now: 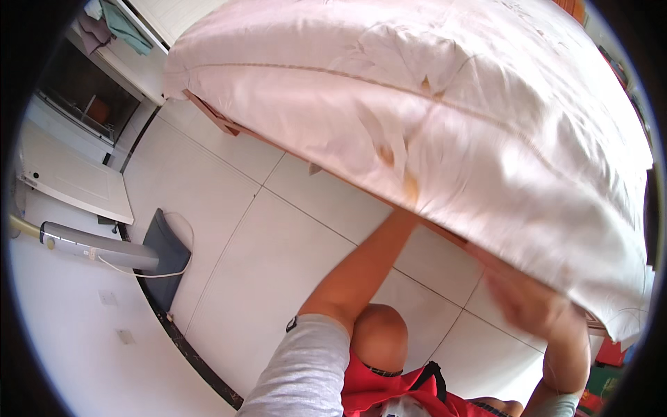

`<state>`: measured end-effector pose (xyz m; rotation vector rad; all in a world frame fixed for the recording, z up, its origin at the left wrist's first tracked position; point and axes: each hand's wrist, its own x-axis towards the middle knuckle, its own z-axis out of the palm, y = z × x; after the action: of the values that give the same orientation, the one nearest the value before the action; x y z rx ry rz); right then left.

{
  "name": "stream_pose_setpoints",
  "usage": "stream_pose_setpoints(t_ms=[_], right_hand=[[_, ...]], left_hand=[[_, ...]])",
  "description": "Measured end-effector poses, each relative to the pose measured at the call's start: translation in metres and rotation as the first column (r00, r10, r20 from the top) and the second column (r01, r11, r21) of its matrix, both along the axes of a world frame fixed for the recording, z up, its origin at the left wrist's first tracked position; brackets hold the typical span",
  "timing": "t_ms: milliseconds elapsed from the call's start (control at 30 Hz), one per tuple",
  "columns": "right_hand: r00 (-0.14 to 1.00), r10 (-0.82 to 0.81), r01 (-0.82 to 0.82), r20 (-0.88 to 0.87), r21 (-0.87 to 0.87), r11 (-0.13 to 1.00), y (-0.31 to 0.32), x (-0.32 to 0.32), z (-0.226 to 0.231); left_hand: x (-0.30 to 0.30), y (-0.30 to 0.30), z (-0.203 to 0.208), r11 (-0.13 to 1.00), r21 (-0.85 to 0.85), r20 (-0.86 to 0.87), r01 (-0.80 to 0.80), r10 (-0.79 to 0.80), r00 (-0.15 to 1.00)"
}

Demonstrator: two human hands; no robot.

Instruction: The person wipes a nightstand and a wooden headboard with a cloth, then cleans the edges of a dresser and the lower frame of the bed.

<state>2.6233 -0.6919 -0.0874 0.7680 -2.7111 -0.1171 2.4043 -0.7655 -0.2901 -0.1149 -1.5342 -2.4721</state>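
A pale pink bedspread (292, 118) with a faint leaf pattern covers the bed and hangs over its near side. Below its hem shows a strip of the reddish-brown wooden bed frame (445, 234). My left forearm (375, 260) reaches up to that edge, and the hand is hidden behind the hanging cloth, so what it touches cannot be seen. Farther right, my right hand (524, 299) is close to the hem and frame, smeared by motion. Its fingers are too blurred to show whether they grip the cloth.
White floor tiles (264, 236) lie between the bed and the left wall. A silver tower-shaped appliance (104, 247) on a dark base, with a white cord, stands at the left. Behind it are a white door panel (73, 174) and a dark recessed compartment (87, 87).
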Motion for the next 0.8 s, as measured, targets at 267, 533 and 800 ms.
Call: stream_pose_setpoints(t_ms=[267, 533, 800], right_hand=[[0.854, -0.413, 0.518, 0.317, -0.442, 0.732, 0.066, 0.038, 0.057], [0.701, -0.698, 0.527, -0.148, -0.552, 0.646, 0.140, -0.016, 0.040], [0.712, -0.699, 0.676, 0.064, -0.330, 0.659, 0.149, -0.009, 0.067]], left_hand=[[-0.150, -0.085, -0.062, 0.948, 0.176, 0.407, -0.264, 0.174, 0.897], [-0.058, -0.054, -0.036, 0.782, 0.400, 0.677, -0.478, 0.099, 0.729], [0.090, 0.040, -0.064, 0.920, 0.364, 0.667, -0.145, -0.149, 0.730]])
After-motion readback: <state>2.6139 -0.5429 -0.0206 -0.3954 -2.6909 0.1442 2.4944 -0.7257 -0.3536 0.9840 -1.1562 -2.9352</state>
